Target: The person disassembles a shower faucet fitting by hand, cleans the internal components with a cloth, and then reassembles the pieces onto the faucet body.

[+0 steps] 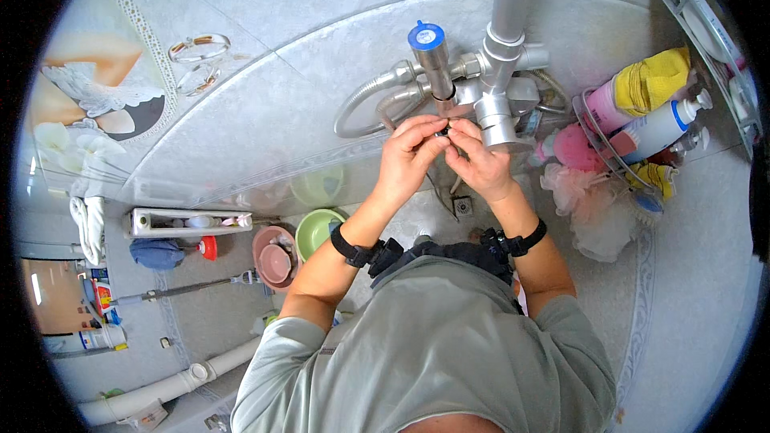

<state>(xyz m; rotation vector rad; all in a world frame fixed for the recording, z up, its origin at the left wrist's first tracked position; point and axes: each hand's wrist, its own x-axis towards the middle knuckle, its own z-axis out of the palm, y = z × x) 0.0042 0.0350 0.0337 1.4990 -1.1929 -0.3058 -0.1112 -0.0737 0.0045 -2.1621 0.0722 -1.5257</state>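
My left hand (405,162) and my right hand (486,167) meet in front of the wall plumbing, fingertips pinched together. Between them is a small dark piece (443,132), mostly covered by the fingers; its kind cannot be made out. Just above the fingertips stands a shiny metal cylinder (435,64) with a blue round cap (426,34). Right of it, a thick silver pipe (512,0) runs down into a metal fitting (499,116) close to my right hand. A braided hose (353,104) curves out to the left. Both wrists wear black bands.
At right, a wire rack (607,148) holds bottles and a yellow cloth (654,80); mesh bath puffs (597,220) hang below. Green (314,232) and pink basins (275,240) stand lower left, near a wall shelf (191,231). A white pipe (164,389) crosses the lower left.
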